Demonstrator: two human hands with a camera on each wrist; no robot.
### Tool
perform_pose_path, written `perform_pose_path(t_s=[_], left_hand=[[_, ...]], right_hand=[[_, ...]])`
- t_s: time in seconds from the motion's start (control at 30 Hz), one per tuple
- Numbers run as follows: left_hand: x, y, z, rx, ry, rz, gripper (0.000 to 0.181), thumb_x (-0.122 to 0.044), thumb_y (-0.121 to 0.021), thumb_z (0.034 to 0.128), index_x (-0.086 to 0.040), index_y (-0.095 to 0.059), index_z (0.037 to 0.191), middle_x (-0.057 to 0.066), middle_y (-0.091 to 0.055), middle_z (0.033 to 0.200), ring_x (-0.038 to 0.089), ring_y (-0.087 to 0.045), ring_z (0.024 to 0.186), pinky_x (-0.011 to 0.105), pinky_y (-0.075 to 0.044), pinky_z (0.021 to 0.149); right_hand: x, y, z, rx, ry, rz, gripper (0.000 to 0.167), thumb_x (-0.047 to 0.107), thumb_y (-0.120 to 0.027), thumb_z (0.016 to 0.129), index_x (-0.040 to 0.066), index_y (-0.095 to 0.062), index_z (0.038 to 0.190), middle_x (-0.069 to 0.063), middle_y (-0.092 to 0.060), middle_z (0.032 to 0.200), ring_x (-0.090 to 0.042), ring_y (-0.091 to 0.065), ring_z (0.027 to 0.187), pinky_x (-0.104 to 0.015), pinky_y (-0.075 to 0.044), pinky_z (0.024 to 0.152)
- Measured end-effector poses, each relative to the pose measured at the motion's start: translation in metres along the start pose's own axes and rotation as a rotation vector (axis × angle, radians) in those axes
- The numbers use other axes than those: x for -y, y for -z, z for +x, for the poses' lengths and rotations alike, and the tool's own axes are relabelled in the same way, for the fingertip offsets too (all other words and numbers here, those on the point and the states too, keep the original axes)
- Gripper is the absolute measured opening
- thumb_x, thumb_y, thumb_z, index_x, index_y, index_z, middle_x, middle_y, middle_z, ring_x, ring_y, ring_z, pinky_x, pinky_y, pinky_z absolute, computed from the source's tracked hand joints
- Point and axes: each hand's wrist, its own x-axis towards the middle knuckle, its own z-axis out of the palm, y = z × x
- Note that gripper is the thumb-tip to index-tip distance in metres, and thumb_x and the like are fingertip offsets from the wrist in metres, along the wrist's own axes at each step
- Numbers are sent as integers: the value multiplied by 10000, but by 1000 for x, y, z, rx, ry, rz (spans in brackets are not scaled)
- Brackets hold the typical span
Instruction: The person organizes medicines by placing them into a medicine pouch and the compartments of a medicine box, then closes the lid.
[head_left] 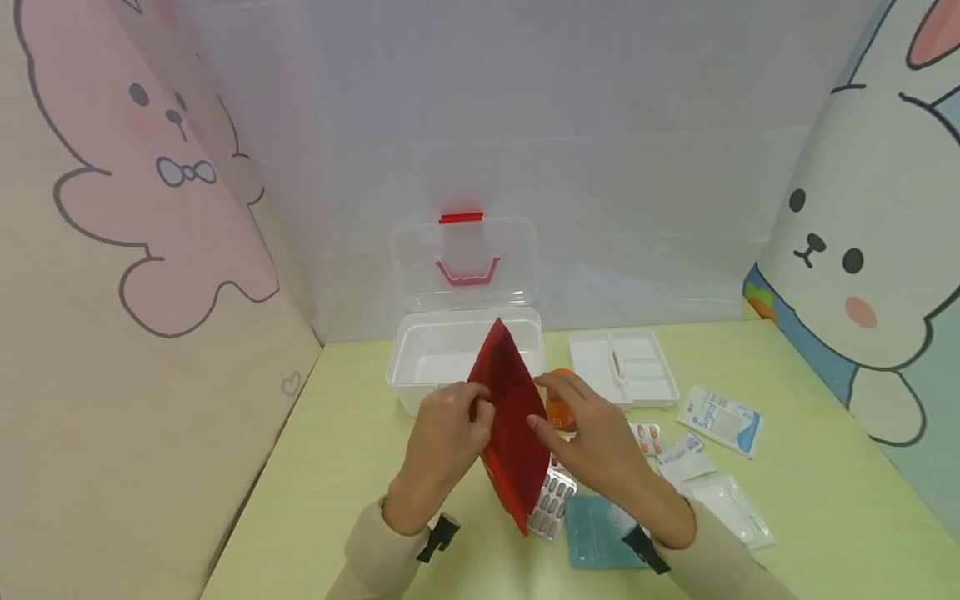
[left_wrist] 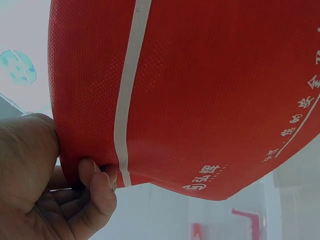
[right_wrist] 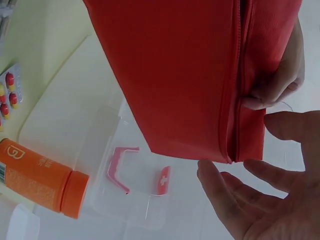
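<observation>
A red zip pouch (head_left: 517, 425) is held up on edge over the table, with its zipper (right_wrist: 231, 85) running along one side in the right wrist view. My left hand (head_left: 450, 421) pinches it near one end, thumb against curled fingers. White lettering and a pale stripe (left_wrist: 127, 85) show on its outer face. Beside the opposite edge is my right hand (head_left: 596, 433), fingers spread and extended; whether its fingertips touch the pouch I cannot tell. Just behind that hand stands an orange bottle (right_wrist: 42, 175), partly hidden in the head view.
A clear box (head_left: 420, 358) stands behind, its lid (head_left: 420, 258) raised. To its right lies a divided white tray (head_left: 652, 371). Capsule blister packs (head_left: 553, 504), a teal packet (head_left: 600, 542), a surgical packet (head_left: 720, 421) and a white packet (head_left: 731, 508) lie around the right hand.
</observation>
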Motion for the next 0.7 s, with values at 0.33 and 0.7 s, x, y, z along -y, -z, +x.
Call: perform_pose_path(t_s=[0.33,0.7], left_hand=[[8,14,-13,9,43,19,78,-24,-644,826,-48,-717,842,39,-697,769,115,-592,636,187,-510,574],[11,15,-22,26,43,14,82,-9,-642,818,-36,-718,835,43,-697,755,96,-570,598,156,-476,549]], right_hand=[[-28,-6,-15,99,-77,-163,471,249,-797,793,90,-643,1209,-69,-685,1130,-222,-670,918,-378,-566,767],[-41,-42,-38,390,-188,-252,544,322,-876,685,74,-670,1123,-37,-672,992,-189,-618,786,-367,-520,673]])
